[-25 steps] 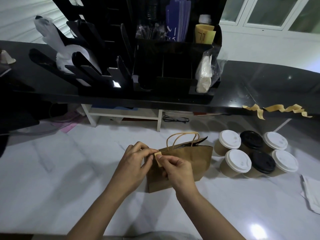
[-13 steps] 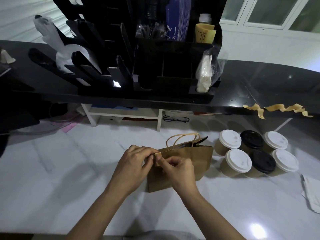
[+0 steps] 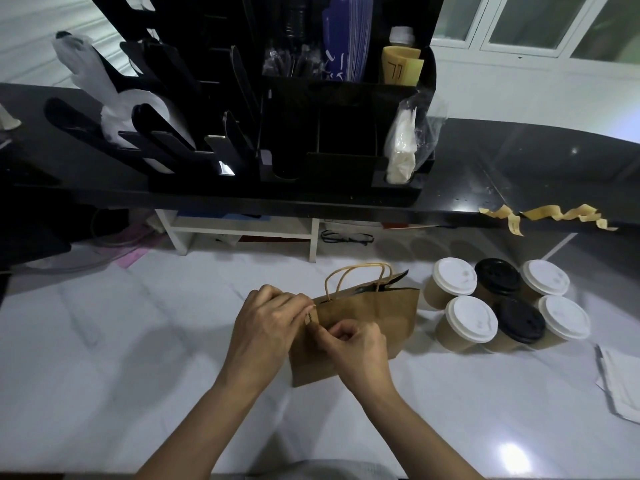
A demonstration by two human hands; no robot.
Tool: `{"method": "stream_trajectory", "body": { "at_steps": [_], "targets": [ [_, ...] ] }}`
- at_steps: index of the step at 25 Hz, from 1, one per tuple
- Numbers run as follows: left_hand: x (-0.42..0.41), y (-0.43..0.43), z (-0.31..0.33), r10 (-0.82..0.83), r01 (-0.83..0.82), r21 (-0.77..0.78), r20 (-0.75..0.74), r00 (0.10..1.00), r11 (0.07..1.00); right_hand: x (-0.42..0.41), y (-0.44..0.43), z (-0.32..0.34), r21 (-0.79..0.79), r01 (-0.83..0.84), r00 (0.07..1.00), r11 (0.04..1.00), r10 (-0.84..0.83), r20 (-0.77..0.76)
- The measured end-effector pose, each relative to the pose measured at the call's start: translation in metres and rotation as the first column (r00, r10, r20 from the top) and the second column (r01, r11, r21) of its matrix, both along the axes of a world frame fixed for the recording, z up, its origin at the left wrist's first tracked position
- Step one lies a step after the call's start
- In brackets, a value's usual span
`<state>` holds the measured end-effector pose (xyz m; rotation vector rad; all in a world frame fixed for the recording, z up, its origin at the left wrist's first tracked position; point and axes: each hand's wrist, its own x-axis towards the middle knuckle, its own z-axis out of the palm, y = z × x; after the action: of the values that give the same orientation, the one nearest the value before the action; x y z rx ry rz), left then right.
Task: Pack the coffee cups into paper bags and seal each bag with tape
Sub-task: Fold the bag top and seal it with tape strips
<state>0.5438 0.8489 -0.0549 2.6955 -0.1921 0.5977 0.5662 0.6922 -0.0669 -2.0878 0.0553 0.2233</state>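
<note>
Sitting on the white marble counter (image 3: 138, 341) in front of the person: one brown paper bag (image 3: 374, 317), its handles (image 3: 356, 271) and mouth on the far side. The mouth shows a dark gap at the bag's right end. What is inside cannot be told.

At the bag's top left corner is a small tan tape piece (image 3: 310, 318). The left hand (image 3: 266, 323) has its fingers curled and pinches the tape piece from the left. The right hand (image 3: 356, 348) also has curled fingers, and its fingertips pinch the lower end of the same tape piece against the bag's front face. Both grips are narrow and closed on the tape. Whether the tape is stuck to the paper cannot be told.

Just right of the bag, not touching it, stand six coffee cups (image 3: 471, 318) in two rows of three. Four have white lids and two have black lids, the black ones in the middle of each row.

Beyond the cups, crumpled tape strips (image 3: 540, 214) hang from the edge of a raised black shelf (image 3: 519, 168). A black organizer (image 3: 329, 133) stands on that shelf, holding stirrers, sleeves and a clear plastic bag (image 3: 403, 147) of white contents. White paper sheets (image 3: 620, 382) lie at the counter's right edge.
</note>
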Motion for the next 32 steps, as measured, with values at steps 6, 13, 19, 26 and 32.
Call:
{"method": "stream_trajectory", "body": {
  "at_steps": [6, 13, 19, 26, 32],
  "targets": [
    [0.003, 0.001, -0.004, 0.029, -0.033, -0.105, -0.038, 0.999, 0.994, 0.001, -0.011, 0.001, 0.047, 0.005, 1.000, 0.999, -0.005, 0.000],
    [0.004, 0.001, -0.006, 0.078, -0.087, -0.155, -0.063, 0.995, 0.984, 0.012, -0.040, 0.005, 0.066, 0.157, 0.984, 0.985, -0.161, 0.077],
    [0.009, 0.005, -0.006, 0.080, -0.087, -0.104, -0.068, 0.994, 0.991, 0.023, -0.074, 0.007, 0.133, 0.321, 0.933, 0.938, -0.338, 0.128],
    [0.008, 0.003, -0.003, 0.142, -0.155, -0.148, -0.090, 0.986, 0.977, 0.036, -0.091, 0.011, 0.246, 0.179, 0.965, 0.953, -0.218, 0.143],
    [0.003, -0.003, 0.004, 0.214, -0.220, -0.135, -0.054, 0.975, 0.966, 0.045, -0.090, 0.012, 0.269, 0.118, 0.971, 0.956, -0.168, 0.173]
  ]
}}
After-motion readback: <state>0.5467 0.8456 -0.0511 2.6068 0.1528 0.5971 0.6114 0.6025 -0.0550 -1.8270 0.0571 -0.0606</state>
